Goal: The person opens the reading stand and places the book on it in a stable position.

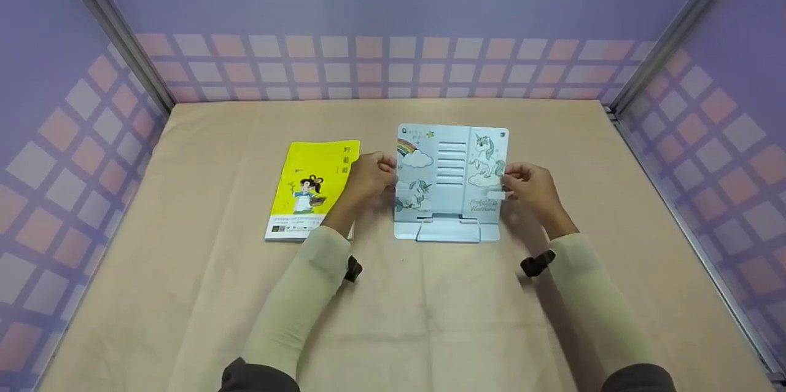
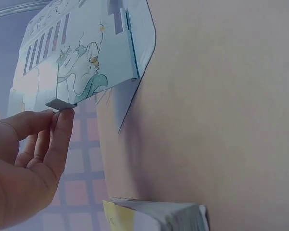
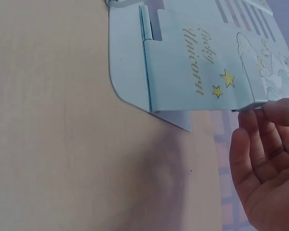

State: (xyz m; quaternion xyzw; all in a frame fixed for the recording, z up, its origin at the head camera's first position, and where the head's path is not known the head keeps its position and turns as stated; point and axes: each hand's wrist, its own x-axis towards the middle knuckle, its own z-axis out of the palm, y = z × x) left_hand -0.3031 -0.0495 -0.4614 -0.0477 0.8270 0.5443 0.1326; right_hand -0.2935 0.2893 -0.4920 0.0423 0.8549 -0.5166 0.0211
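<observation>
A pale blue metal book stand (image 1: 451, 177) with unicorn pictures and a slotted middle stands upright on the table. My left hand (image 1: 373, 177) pinches its left edge; in the left wrist view, thumb and fingertips meet at a small folded side tab (image 2: 61, 103). At the opposite edge, my right hand (image 1: 533, 186) pinches a similar side tab (image 3: 253, 105) between thumb and fingers. Along the stand's bottom front lies a wire-framed ledge (image 1: 448, 230). Left of the stand, partly covered by my left forearm, lies a yellow book (image 1: 313, 164) with a cartoon girl on its cover.
A peach cloth (image 1: 424, 312) with faint creases covers the table. Purple panels with a checkered band (image 1: 368, 66) rise behind and on both sides. Dark camera straps (image 1: 537, 263) sit at my wrists.
</observation>
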